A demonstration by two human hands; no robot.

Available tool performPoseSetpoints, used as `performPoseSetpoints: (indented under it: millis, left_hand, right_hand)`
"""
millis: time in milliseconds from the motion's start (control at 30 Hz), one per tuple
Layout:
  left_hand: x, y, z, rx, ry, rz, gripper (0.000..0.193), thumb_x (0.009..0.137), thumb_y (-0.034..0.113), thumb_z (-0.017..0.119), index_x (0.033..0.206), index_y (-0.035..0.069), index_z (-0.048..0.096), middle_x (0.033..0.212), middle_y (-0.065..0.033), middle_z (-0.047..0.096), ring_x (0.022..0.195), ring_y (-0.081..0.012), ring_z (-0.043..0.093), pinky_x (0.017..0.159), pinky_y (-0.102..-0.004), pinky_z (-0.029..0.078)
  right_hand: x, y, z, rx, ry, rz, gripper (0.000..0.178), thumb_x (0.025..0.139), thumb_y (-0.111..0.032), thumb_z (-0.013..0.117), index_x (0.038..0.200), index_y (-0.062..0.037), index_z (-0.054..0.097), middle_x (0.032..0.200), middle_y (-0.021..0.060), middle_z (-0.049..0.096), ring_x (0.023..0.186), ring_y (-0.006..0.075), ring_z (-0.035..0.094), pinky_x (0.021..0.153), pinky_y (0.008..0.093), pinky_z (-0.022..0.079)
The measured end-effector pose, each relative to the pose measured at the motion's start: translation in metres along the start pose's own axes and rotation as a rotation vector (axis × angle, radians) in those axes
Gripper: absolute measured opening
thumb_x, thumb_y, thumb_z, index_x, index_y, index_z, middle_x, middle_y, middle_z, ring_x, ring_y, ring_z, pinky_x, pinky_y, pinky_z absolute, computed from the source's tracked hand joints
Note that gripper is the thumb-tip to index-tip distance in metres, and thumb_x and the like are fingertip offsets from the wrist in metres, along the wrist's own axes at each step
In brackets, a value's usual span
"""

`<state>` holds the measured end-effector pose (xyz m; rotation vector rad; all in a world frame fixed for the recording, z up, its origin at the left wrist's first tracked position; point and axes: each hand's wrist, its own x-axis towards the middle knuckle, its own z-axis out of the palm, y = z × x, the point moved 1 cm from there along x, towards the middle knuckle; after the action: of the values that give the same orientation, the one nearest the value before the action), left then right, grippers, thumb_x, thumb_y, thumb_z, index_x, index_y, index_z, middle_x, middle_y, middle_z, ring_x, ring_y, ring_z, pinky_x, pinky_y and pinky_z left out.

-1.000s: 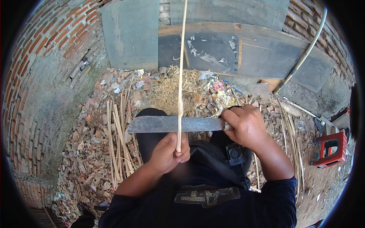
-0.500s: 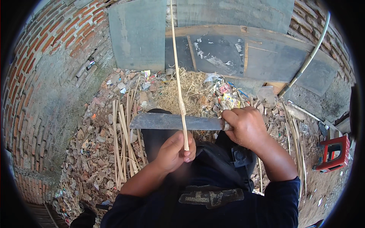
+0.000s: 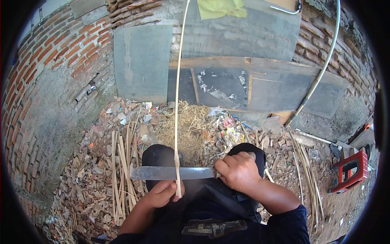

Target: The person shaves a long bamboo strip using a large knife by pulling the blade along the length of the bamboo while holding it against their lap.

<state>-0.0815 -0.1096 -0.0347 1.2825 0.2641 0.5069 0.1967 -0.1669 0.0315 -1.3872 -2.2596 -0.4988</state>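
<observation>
Rubble [image 3: 91, 195] is covering the ground around you, and your dark shirt [image 3: 276, 232] is filling the lower edge. Just past it, your left hand [image 3: 161, 194] is pinching the near end of the pale strip [image 3: 176, 122], thumb on top, other fingers partly hidden. Your right hand [image 3: 240, 173] is closing firmly round the machete's handle, and the machete [image 3: 195, 173] is crossing beneath the strip, just beyond your left hand, tip pointing left.

From there the strip is running far out ahead of you, bowing gently toward its distant end. It is looking light, springy and dry, probably stiff over a short stretch and whippy over its length; its raw edges may be splintering. The short end below the rough, thicker spot is seeming the best place for a pinch, with your fingertips keeping clear of the blade.

Farther out, more strips are lying by your left side [image 3: 122, 175] and your right [image 3: 307, 175]. A red stool [image 3: 348, 172] is standing off to the right. Ahead, a straw heap [image 3: 187, 122] is sitting among litter [image 3: 233, 132], with grey boards [image 3: 142, 61] and a pipe [image 3: 325, 67] leaning behind.
</observation>
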Motion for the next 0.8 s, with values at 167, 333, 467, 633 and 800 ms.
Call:
performPoseSetpoints:
  millis: [167, 333, 467, 633, 800]
  left_hand:
    - [0.000, 0.015, -0.020, 0.227, -0.005, -0.063, 0.046, 0.106, 0.047, 0.041, 0.095, 0.004, 0.054, 0.079, -0.0055, 0.055, 0.067, -0.0128, 0.052, 0.064, -0.0280, 0.044]
    - [0.029, 0.024, -0.043, 0.338, -0.032, -0.098, 0.044, 0.108, 0.043, 0.040, 0.092, 0.004, 0.055, 0.080, -0.0048, 0.056, 0.069, -0.0136, 0.053, 0.066, -0.0281, 0.046]
    - [0.069, 0.021, -0.055, 0.287, -0.094, -0.102, 0.042, 0.109, 0.039, 0.041, 0.094, 0.003, 0.057, 0.080, -0.0049, 0.056, 0.070, -0.0141, 0.054, 0.067, -0.0286, 0.046]
    - [0.109, 0.016, -0.047, 0.250, -0.198, -0.153, 0.040, 0.110, 0.035, 0.040, 0.106, 0.001, 0.060, 0.081, -0.0049, 0.057, 0.071, -0.0140, 0.055, 0.067, -0.0285, 0.046]
    - [0.110, 0.004, -0.025, 0.001, -0.121, -0.220, 0.042, 0.110, 0.039, 0.036, 0.117, 0.002, 0.056, 0.077, -0.0021, 0.050, 0.069, -0.0158, 0.053, 0.066, -0.0294, 0.044]
  right_hand:
    - [-0.001, -0.002, -0.003, -0.054, 0.010, 0.043, 0.032, 0.063, -0.019, 0.073, 0.092, -0.0144, 0.061, 0.070, 0.0000, 0.056, 0.061, 0.0206, 0.059, 0.061, 0.0362, 0.043]
    - [-0.005, 0.006, -0.014, -0.106, 0.057, 0.115, 0.034, 0.061, -0.018, 0.074, 0.091, -0.0148, 0.059, 0.070, 0.0003, 0.056, 0.060, 0.0216, 0.059, 0.061, 0.0369, 0.044]
    - [-0.017, 0.021, -0.014, -0.179, 0.055, 0.183, 0.035, 0.060, -0.018, 0.076, 0.091, -0.0151, 0.059, 0.071, 0.0008, 0.057, 0.061, 0.0223, 0.060, 0.062, 0.0377, 0.045]
    - [-0.037, 0.030, -0.014, -0.275, 0.020, 0.307, 0.034, 0.061, -0.019, 0.076, 0.090, -0.0153, 0.059, 0.071, 0.0014, 0.058, 0.062, 0.0230, 0.062, 0.063, 0.0384, 0.046]
    - [-0.043, 0.034, -0.010, -0.243, 0.009, 0.358, 0.031, 0.063, -0.018, 0.075, 0.089, -0.0154, 0.058, 0.071, 0.0016, 0.059, 0.062, 0.0237, 0.064, 0.063, 0.0389, 0.047]
